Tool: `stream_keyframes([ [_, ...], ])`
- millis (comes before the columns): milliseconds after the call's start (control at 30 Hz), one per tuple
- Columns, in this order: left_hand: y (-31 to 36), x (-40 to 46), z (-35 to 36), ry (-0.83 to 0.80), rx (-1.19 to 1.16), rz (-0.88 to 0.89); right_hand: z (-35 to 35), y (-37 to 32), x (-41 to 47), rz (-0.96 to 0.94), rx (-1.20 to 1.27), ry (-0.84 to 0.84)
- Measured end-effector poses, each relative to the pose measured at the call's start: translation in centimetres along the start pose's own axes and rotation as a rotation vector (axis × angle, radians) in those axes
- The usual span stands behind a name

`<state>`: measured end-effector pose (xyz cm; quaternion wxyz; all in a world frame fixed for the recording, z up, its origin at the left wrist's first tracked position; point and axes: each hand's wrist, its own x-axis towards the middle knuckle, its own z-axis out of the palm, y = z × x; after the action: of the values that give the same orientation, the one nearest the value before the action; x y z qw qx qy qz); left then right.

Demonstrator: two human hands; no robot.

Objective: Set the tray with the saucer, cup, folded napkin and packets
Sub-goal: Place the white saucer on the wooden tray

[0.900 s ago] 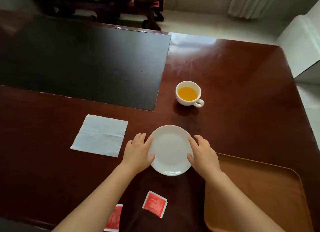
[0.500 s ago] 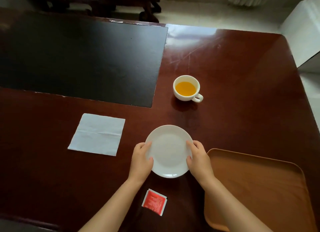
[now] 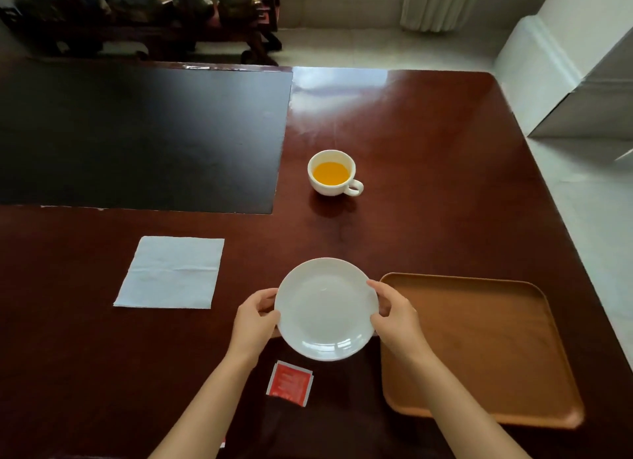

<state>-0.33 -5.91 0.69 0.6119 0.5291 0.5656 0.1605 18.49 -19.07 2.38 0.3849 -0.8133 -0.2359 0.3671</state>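
Note:
A white saucer (image 3: 325,309) is held near the table's front, gripped at its left rim by my left hand (image 3: 255,321) and at its right rim by my right hand (image 3: 395,316). It seems lifted slightly off the table, just left of the brown wooden tray (image 3: 479,349). Farther back stands a white cup (image 3: 334,173) with orange liquid, its handle pointing right. A flat white napkin (image 3: 173,273) lies to the left. One red packet (image 3: 290,383) lies below the saucer between my forearms. A sliver of a second red packet (image 3: 223,444) peeks out beside my left forearm.
The dark red wooden table (image 3: 428,184) carries a black mat (image 3: 137,136) across its back left. The table's right edge runs close beside the tray. Dark wooden furniture (image 3: 154,20) stands beyond the far edge, and a white wall block (image 3: 565,75) at the right.
Both hands closed on the saucer's rims and appear to have raised it a little. The view shifted, so the tray shows more fully and the second packet is almost hidden.

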Motion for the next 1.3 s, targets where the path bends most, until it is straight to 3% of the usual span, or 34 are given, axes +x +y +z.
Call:
stream_keyframes([
  [300,2.3,-4.2,6.8,-0.161,-0.107,-0.022,-8.8,3.7,-3.3,0.021,0.252,0.12],
  [633,2.5,-7.6,15.9,-0.083,-0.001,0.04,-17.8,8.5,-2.2,0.064,0.209,0.052],
  [1300,1.6,-5.9,18.8,0.114,0.414,0.092,-17.8,11.7,2.2,0.011,0.167,-0.047],
])
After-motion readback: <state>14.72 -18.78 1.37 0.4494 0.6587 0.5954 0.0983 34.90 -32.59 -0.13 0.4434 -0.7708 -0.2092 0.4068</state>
